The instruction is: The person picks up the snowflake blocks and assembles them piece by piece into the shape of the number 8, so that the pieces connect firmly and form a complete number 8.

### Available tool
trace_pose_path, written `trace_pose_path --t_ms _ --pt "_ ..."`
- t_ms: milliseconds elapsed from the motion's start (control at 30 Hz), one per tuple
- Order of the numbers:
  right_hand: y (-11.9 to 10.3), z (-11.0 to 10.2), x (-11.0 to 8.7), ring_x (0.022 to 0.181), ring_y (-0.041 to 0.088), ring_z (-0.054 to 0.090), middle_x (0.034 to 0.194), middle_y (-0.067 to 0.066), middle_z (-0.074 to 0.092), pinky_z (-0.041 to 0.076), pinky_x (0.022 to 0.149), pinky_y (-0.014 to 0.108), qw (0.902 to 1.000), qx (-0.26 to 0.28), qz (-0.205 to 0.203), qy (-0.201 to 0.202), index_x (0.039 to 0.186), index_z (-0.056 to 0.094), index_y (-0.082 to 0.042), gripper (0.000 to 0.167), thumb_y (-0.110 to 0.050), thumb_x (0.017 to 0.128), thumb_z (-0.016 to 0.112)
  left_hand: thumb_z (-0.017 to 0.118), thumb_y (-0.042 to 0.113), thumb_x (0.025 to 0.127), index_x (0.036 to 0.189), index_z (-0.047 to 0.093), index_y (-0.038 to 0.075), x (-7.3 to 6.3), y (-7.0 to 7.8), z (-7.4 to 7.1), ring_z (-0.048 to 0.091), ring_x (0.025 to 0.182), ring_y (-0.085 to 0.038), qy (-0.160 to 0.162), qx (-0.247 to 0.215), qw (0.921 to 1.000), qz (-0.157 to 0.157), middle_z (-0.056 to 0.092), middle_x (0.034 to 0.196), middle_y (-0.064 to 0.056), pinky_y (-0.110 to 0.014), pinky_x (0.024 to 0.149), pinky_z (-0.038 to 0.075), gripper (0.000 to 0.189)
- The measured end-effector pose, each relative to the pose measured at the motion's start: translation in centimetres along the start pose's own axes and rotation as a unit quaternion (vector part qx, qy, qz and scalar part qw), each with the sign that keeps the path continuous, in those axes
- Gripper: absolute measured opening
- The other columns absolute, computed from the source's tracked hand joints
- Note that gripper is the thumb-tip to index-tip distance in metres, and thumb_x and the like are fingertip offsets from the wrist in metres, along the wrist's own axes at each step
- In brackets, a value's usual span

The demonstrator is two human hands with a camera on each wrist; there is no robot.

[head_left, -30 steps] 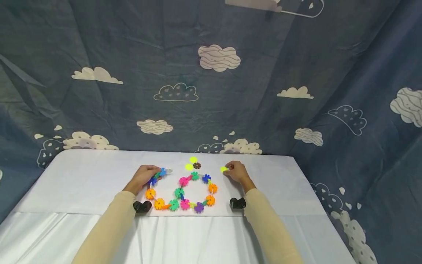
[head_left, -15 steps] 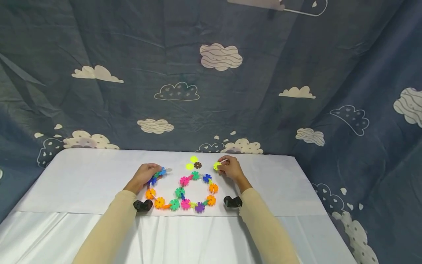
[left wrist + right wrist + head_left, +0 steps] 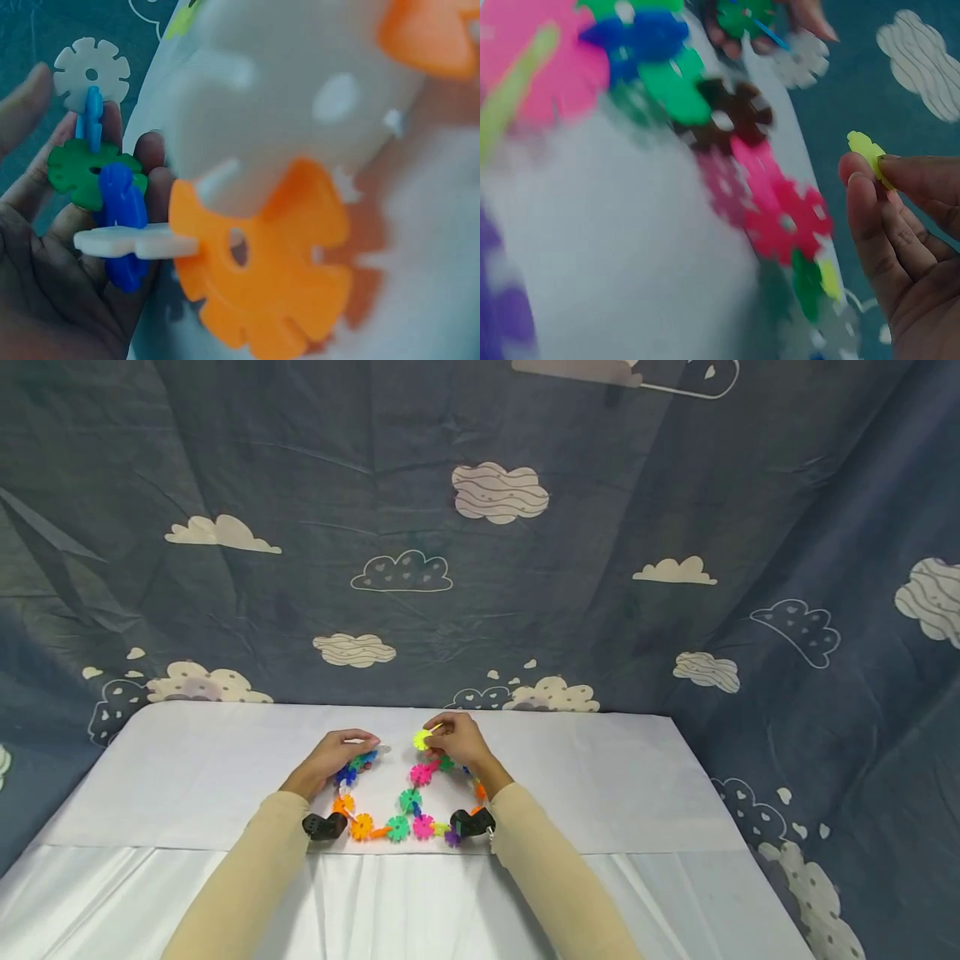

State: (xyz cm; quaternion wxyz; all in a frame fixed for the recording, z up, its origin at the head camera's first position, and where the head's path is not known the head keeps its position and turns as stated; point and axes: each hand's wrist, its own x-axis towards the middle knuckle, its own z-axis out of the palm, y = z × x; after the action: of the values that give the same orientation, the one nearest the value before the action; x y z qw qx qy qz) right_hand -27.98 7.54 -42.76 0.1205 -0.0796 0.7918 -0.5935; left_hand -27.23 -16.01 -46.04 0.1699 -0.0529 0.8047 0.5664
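My left hand (image 3: 330,760) holds one end of a chain of slotted flower-shaped plastic discs. In the left wrist view its fingers lie around a green disc (image 3: 71,180), a dark blue disc (image 3: 121,199) and a light blue disc (image 3: 93,120). A whitish disc (image 3: 101,66) forms the chain's free tip. My right hand (image 3: 461,745) pinches a single yellow disc (image 3: 868,154) between thumb and fingers, just right of that tip and apart from it. The chain's closed ring, with a pink disc (image 3: 422,774), lies below the right hand and is partly hidden by it.
A white cloth covers the table (image 3: 600,777); a dark curtain with cloud prints (image 3: 405,568) hangs behind it. Black wrist devices are on both arms, the right one (image 3: 472,822) over part of the ring. Orange discs (image 3: 362,827) continue the chain in front.
My right hand has carried the yellow disc leftward from the right of the ring, toward the left hand. It now covers the spot of the loose yellow and brown discs. The left hand barely moved.
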Motion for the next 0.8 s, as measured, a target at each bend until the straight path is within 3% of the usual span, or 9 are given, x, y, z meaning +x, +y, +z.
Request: trace_pose_path --t_ms 133,333,567,800 --pt "0.9 1.6 1.2 0.069 0.031 0.070 0.086 0.022 0.069 0.059 0.063 0.038 0.9998 0.009 0.019 -0.008 0.108 0.063 0.009 0.022 0.005 0.087 0.066 0.069 0.033 0.090 0.117 0.067 0.006 0.2 -0.2 0.0 0.056 0.089 -0.019 -0.003 -0.014 0.9997 0.019 0.066 0.102 -0.006 -0.036 0.089 0.044 0.038" --pt "0.8 3.1 1.6 0.058 0.016 0.067 0.078 0.015 0.070 0.057 0.056 0.028 0.9991 0.021 0.036 -0.004 0.103 0.065 0.007 0.017 0.006 0.086 0.065 0.072 0.025 0.088 0.113 0.070 0.004 0.3 -0.5 0.0 0.057 0.083 -0.017 -0.005 -0.017 0.9995 0.025 0.067 0.095 -0.004 -0.032 0.084 0.046 0.032" --pt "0.9 3.8 1.8 0.056 0.014 0.066 0.074 0.011 0.069 0.057 0.057 0.028 0.9976 0.049 0.049 0.009 0.104 0.065 0.007 0.018 0.006 0.086 0.065 0.070 0.018 0.089 0.111 0.069 -0.001 0.1 -0.4 0.1 0.061 0.073 -0.013 0.010 -0.033 0.9986 0.041 0.068 0.088 -0.004 -0.027 0.073 0.052 0.029" --pt "1.0 4.2 1.8 0.058 0.016 0.066 0.079 0.017 0.070 0.059 0.062 0.033 0.9954 0.082 0.045 0.017 0.107 0.064 0.010 0.021 0.008 0.086 0.064 0.069 0.017 0.090 0.111 0.069 -0.002 0.0 -0.4 0.3 0.063 0.074 -0.012 0.023 -0.042 0.9983 0.033 0.070 0.092 -0.006 -0.025 0.073 0.053 0.029"
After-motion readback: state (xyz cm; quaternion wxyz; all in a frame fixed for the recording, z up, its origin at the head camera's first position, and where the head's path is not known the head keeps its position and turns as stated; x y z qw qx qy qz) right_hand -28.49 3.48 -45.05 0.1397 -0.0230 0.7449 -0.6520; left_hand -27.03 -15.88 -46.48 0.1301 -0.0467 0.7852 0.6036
